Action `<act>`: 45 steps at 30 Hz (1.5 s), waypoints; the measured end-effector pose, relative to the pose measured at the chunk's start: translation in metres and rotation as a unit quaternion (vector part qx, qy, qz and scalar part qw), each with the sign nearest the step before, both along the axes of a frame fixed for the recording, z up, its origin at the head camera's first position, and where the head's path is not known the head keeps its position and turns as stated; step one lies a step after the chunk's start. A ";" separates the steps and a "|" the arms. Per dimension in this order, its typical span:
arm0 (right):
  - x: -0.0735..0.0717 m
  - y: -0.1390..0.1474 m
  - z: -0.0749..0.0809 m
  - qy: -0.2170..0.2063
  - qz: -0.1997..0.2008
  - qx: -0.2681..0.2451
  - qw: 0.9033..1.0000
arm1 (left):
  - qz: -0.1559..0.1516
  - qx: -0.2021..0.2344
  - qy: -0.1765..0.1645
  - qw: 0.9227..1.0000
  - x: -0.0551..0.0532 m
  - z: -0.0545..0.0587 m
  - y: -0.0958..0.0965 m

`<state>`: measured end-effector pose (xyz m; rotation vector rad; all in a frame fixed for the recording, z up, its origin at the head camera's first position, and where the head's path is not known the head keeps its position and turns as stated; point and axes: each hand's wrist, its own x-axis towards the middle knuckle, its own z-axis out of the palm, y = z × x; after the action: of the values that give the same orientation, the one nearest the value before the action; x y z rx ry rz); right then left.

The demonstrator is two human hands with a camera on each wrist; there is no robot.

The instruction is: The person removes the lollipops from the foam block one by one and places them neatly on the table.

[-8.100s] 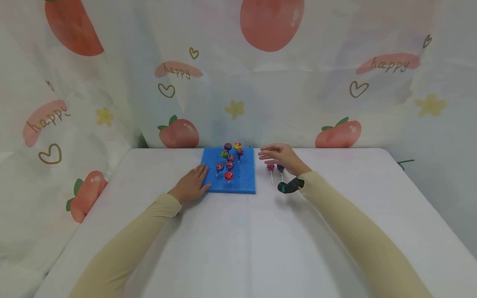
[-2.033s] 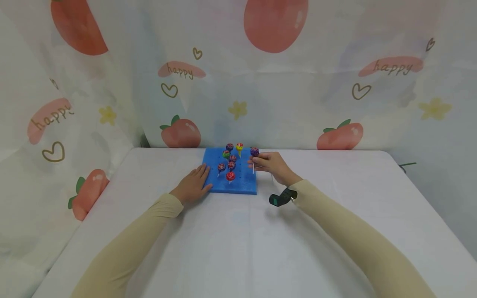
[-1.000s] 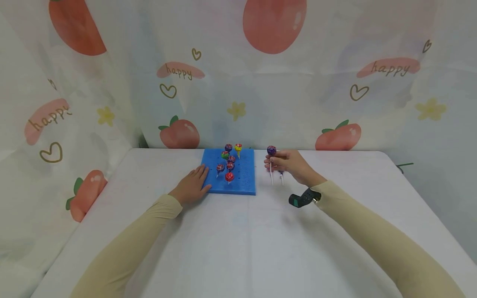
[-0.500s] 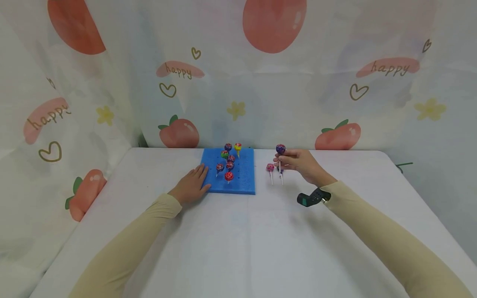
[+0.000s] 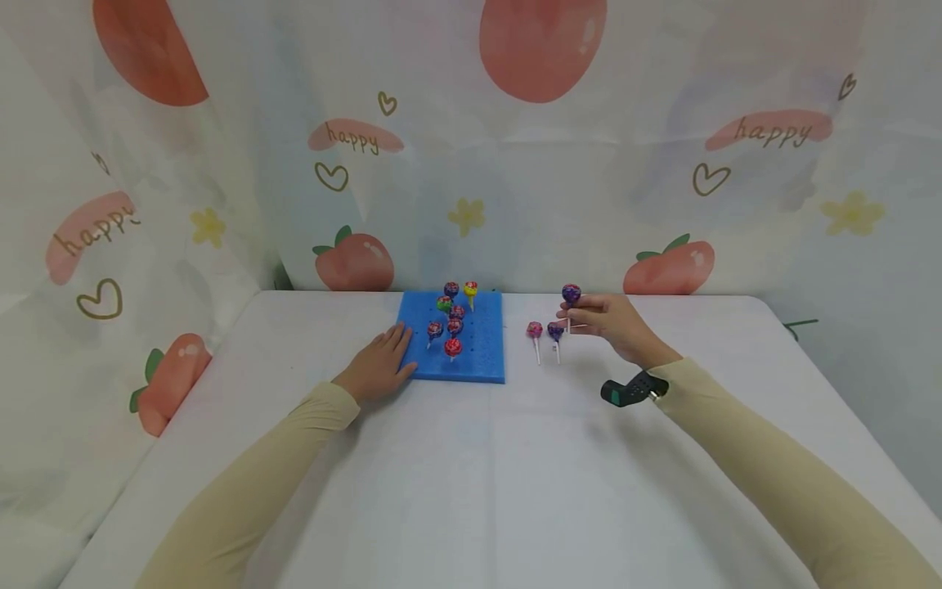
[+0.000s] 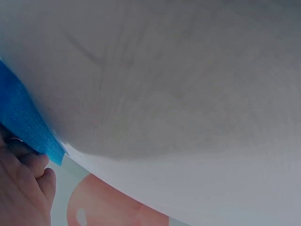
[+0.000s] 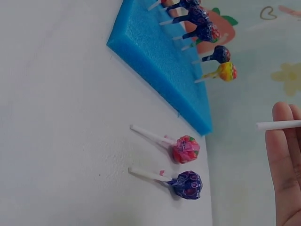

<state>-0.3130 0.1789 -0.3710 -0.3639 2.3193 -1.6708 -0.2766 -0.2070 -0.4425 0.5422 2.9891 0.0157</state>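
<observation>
My right hand pinches the white stick of a purple-wrapped lollipop, held upright above the table right of the foam board. In the right wrist view the lower stick pokes out past the fingers. My left hand lies flat with fingers spread at the left edge of the blue foam board. Several lollipops stand in the board, among them a yellow one, a green one and a red one. Small holes show in its surface.
Right of the board, a pink lollipop and a dark purple lollipop lie side by side on the white table. A printed cloth hangs along the table's back edge. A black wrist device sits below my right wrist.
A purple lollipop that stood at the board's back right is now in my right hand, which has carried it rightward past the two lying lollipops. My left hand has stayed put.
</observation>
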 end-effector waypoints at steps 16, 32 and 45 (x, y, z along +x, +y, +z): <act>-0.003 0.019 -0.012 -0.020 -0.029 0.021 0.999 | 0.001 0.006 -0.007 1.000 0.002 0.004 0.002; -0.009 0.029 -0.036 -0.054 -0.069 0.020 0.996 | 0.004 0.005 -0.008 1.000 0.002 0.005 0.004; -0.011 0.030 -0.051 -0.087 -0.092 0.037 0.991 | 0.004 0.003 -0.002 1.000 0.002 0.004 0.003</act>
<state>-0.3236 0.2091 -0.4218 0.0133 2.3341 -1.6192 -0.2742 -0.2042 -0.4387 0.5299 2.9875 0.0268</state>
